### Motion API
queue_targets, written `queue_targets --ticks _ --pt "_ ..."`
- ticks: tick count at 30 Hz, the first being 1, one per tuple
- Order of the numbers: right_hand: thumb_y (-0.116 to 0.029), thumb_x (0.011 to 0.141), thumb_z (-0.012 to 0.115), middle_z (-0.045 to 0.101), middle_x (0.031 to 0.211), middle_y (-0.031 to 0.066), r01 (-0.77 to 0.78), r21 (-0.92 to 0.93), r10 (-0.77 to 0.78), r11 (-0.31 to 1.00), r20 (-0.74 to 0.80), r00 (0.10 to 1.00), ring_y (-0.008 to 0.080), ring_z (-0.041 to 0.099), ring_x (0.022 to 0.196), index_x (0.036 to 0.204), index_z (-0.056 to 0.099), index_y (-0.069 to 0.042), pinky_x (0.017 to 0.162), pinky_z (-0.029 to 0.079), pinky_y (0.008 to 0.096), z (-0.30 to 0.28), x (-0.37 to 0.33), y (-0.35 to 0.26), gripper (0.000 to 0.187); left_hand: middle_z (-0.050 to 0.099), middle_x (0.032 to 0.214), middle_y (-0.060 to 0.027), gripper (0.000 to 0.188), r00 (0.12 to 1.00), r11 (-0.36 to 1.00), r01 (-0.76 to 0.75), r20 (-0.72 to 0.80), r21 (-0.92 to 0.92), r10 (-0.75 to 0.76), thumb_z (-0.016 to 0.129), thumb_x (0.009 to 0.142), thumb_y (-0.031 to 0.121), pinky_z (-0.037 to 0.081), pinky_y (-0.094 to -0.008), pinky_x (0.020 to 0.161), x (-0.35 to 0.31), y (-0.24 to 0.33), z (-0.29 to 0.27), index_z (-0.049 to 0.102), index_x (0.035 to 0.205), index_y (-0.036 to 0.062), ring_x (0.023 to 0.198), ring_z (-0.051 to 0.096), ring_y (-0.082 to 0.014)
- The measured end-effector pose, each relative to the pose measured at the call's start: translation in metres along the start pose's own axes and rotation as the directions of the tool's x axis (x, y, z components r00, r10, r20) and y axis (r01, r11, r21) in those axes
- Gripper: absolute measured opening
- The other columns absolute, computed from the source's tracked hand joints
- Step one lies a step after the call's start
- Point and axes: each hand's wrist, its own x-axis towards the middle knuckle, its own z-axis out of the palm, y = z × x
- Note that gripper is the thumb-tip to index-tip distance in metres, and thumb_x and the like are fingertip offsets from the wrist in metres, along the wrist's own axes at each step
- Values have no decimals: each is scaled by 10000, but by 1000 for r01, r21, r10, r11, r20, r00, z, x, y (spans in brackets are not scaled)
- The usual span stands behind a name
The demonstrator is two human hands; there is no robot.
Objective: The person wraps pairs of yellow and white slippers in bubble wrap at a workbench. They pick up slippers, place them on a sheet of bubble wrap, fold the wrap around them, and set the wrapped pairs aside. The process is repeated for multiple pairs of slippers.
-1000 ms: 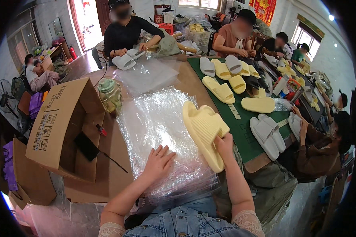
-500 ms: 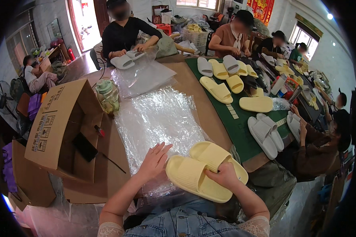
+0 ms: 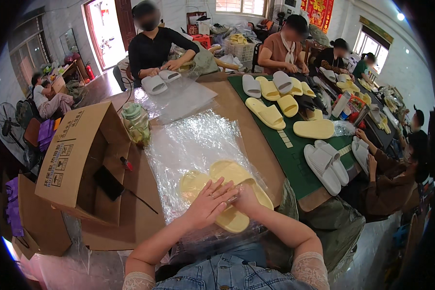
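Note:
Just in front of me is a pair of pale yellow slippers (image 3: 232, 170), their toes pointing away. They lie on a stack of clear plastic bags (image 3: 193, 140), and the left slipper's toe looks covered by shiny film. My left hand (image 3: 210, 205) rests across the left slipper with its fingers stretched out and close to my right fingers. At the middle of the pair, my right hand (image 3: 246, 199) is closed round the slippers' inner edges. My left hand hides part of its fingertips.
At the left, an open cardboard box (image 3: 77, 164) holds a dark flat object (image 3: 108, 182). A glass jar (image 3: 135, 124) stands behind it. Grey slippers (image 3: 324, 166) and several yellow ones lie on a green mat (image 3: 295, 169) to the right. Co-workers sit around the table; one handles white slippers (image 3: 154, 84).
My right hand has brought the yellow slippers left and away from me onto the bags. My left hand has moved right, from beside the slippers to on top of them.

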Motion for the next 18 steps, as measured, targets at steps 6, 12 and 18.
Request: queue_targets --ticks 6,12,18 --pt "-431 912 657 682 806 226 -46 26 48 999 -62 997 392 677 774 821 703 0 688 529 459 8 55 -1 443 310 1654 -95 500 995 981 -100 -21 -165 98 373 1057 225 78 -529 1253 -2 7 5 425 1541 109 1554 179 -356" --pt "-352 890 685 688 888 211 -282 -233 280 931 -40 959 401 677 849 908 713 -2 757 540 460 45 103 22 352 267 1668 -120 520 997 992 -53 53 -111 59 423 1049 257 103 -508 1255 -9 0 7 413 1547 106 1555 162 -370" --pt "-186 836 741 577 1270 240 30 -219 -98 975 -305 947 422 586 1124 1273 574 -9 935 499 466 27 21 -18 500 243 1641 -240 632 994 997 66 -89 33 -62 562 1004 398 211 -524 1229 -25 -28 -12 412 1538 96 1525 188 -446"
